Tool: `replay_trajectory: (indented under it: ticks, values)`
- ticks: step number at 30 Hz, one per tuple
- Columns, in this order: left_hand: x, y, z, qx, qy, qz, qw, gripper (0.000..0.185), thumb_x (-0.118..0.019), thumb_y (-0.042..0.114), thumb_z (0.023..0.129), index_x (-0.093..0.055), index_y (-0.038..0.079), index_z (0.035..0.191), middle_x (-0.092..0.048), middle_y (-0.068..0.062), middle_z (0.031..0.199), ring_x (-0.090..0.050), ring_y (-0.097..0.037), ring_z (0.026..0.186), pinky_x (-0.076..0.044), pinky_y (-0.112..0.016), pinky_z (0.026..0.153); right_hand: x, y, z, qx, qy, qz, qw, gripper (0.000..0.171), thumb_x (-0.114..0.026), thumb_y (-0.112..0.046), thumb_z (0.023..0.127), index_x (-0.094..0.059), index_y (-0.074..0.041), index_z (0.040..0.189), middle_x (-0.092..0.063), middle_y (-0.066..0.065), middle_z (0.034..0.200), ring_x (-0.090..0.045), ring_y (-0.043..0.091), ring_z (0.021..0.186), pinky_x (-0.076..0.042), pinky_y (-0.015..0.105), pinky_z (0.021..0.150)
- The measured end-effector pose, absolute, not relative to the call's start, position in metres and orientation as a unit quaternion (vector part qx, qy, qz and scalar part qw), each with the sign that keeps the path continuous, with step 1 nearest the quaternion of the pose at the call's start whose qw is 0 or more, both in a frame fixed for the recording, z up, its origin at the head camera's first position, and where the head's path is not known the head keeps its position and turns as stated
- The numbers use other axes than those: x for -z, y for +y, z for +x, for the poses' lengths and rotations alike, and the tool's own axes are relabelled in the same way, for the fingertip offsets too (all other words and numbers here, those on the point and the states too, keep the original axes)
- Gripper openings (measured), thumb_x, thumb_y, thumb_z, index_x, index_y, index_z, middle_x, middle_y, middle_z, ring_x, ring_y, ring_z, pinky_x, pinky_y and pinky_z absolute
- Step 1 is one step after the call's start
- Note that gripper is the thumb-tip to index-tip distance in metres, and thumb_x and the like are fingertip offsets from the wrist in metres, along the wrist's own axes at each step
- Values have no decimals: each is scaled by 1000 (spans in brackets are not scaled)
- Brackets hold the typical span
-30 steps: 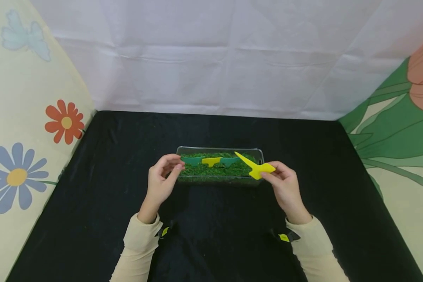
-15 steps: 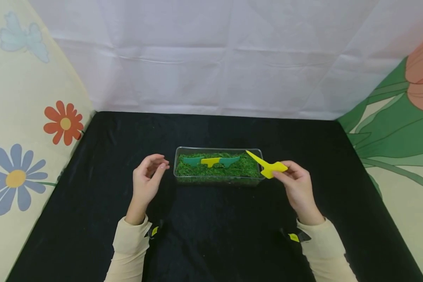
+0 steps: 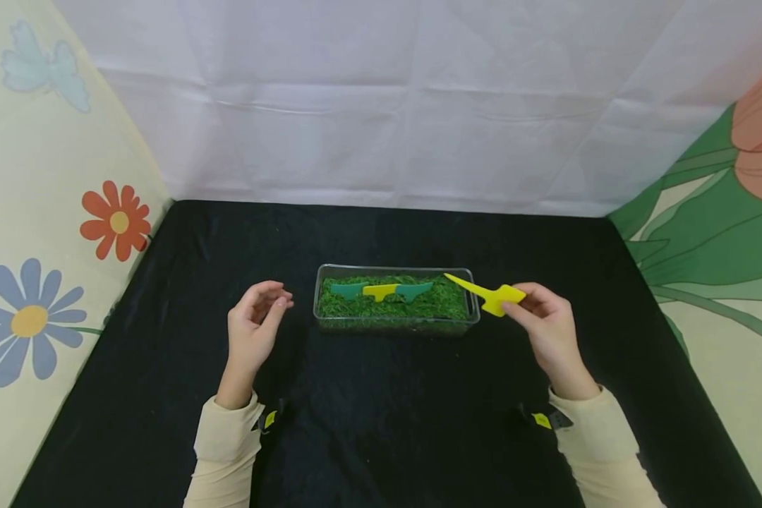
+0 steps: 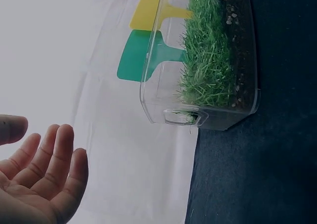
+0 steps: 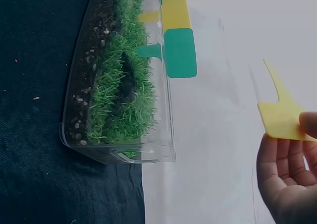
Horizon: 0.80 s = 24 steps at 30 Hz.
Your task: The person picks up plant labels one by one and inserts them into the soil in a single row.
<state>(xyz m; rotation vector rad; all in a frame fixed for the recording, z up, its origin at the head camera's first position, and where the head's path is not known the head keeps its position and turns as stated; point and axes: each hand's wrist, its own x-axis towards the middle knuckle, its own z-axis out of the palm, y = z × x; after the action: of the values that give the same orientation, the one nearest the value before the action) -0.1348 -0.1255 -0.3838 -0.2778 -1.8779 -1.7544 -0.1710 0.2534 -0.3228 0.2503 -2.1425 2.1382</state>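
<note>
A clear plastic tray of green grass sits mid-table on the black cloth. Three plant tags stand in the grass: a green tag, a yellow tag and another green tag. My right hand pinches a loose yellow tag just right of the tray, its point aimed up-left over the tray's corner. My left hand hovers left of the tray, fingers relaxed, holding nothing.
A white sheet hangs behind the table. Flower-print cloth walls the left side and green leaf-print cloth the right. Black cloth covers the table between my arms and the tray.
My left hand drew away from the tray's left end toward the left. My right hand carried the loose yellow tag rightward, off the grass to beside the tray.
</note>
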Motion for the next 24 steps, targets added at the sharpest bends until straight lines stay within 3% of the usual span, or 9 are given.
replay_trajectory:
  ticks: [12, 17, 24]
  values:
    - [386, -127, -134, 651, -706, -85, 265, 17, -52, -18, 82, -55, -16, 98, -60, -25, 83, -62, -5, 74, -49, -16, 70, 321, 249, -179, -596, -794, 99, 69, 16, -61, 13, 78, -60, 11, 94, -63, -6, 87, -57, 9, 74, -49, 16, 66]
    - [387, -127, -133, 649, -709, -86, 264, 16, -52, -17, 82, -56, -15, 97, -59, -27, 82, -61, -4, 74, -49, -15, 68, 322, 244, -189, -458, -859, 200, 116, 17, -64, 13, 75, -64, 6, 91, -64, 1, 85, -56, 5, 73, -46, 12, 65]
    - [387, -129, -132, 641, -714, -96, 265, 16, -52, -17, 82, -56, -15, 97, -59, -28, 82, -61, -4, 74, -49, -15, 68, 321, 236, -199, -320, -872, 327, 175, 25, -69, 15, 70, -68, 0, 90, -65, 8, 87, -59, 15, 69, -45, 19, 60]
